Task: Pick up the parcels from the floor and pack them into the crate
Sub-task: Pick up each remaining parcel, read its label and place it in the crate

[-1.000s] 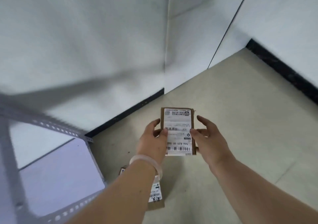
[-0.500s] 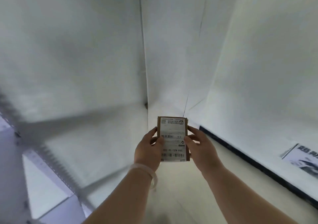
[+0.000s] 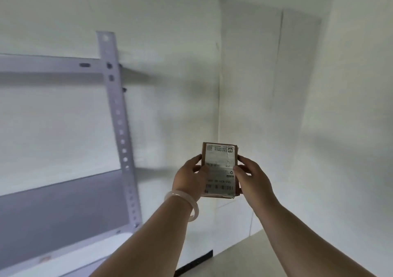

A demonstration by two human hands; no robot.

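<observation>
A small brown cardboard parcel [image 3: 221,161] with a white shipping label and barcodes is held up in front of me, in the lower middle of the view. My left hand [image 3: 188,180] grips its left edge, thumb on the label. My right hand [image 3: 252,176] grips its right edge, thumb on the front face. A pale bangle [image 3: 184,202] circles my left wrist. No crate is in view, and no other parcels show.
A grey metal shelving rack [image 3: 119,115] with a perforated upright stands at the left, its shelf board [image 3: 53,213] below. White walls meet in a corner [image 3: 220,85] behind the parcel. A strip of beige floor [image 3: 244,255] and black skirting [image 3: 194,264] show at the bottom.
The view has swung upward and leftward, away from the floor. The parcel stays in both hands. The second parcel on the floor has left the view, and the rack's upright has come in.
</observation>
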